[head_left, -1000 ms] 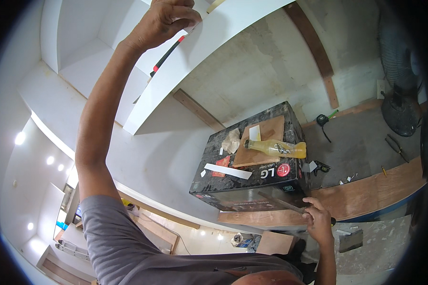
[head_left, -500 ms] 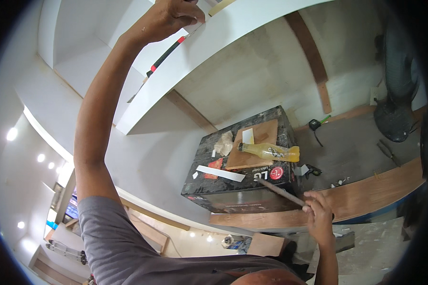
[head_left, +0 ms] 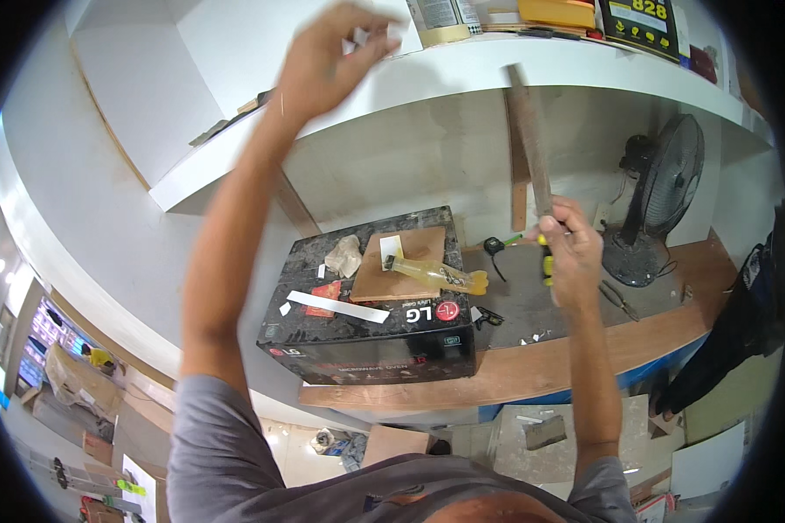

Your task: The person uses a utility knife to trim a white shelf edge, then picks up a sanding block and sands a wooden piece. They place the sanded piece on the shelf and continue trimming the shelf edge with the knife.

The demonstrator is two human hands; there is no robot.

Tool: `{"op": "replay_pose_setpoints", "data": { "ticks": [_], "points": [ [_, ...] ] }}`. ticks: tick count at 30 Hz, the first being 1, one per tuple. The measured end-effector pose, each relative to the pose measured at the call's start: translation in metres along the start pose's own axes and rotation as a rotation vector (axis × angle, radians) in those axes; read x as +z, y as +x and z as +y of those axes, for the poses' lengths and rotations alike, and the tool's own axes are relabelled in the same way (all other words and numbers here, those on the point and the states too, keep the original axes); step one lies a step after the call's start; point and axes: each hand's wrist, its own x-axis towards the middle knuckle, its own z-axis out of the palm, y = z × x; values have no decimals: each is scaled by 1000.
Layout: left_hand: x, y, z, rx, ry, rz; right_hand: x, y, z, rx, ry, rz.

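My right hand (head_left: 576, 253) is closed round the yellow-and-black handle (head_left: 547, 261) of a long flat file (head_left: 530, 131), its grey-brown blade pointing up past the white shelf's edge. My left hand (head_left: 331, 65) is raised in front of the white shelf (head_left: 462, 74), fingers bent and blurred by motion; I cannot tell whether anything is in them. Below, a black cardboard box (head_left: 371, 357) carries a brown board (head_left: 371, 283), a bottle of yellow liquid (head_left: 440, 275) on its side, a white strip (head_left: 338, 307), a crumpled pale lump (head_left: 344, 256) and a red packet (head_left: 327, 295).
On the shelf stand a tape roll (head_left: 446, 35), an orange-yellow box (head_left: 556, 12) and a black package (head_left: 641, 26). The lower surface holds a tape measure (head_left: 494, 246), pliers (head_left: 619, 301) and a fan (head_left: 663, 200). Another person's dark trouser leg (head_left: 733, 322) is at right.
My right hand has lifted the file from above the box to upright near the shelf. My left hand has come slightly lower. The view has swung, showing more of the shelf and another person's leg.
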Motion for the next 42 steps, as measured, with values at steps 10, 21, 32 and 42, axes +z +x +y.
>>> {"op": "replay_pose_setpoints", "data": {
  "ticks": [10,21,32,42],
  "points": [
    [72,-172,111,-648,-582,-120,131,6,-49,227,352,-165],
    [-101,-130,-85,-665,471,-33,103,187,-75,-415,-583,137],
    [-104,-84,-243,-630,626,-417,162,234,-81,-351,-859,67],
    [-79,-90,-284,-575,487,-417,156,255,-100,-116,-790,-69]
  ]
}}
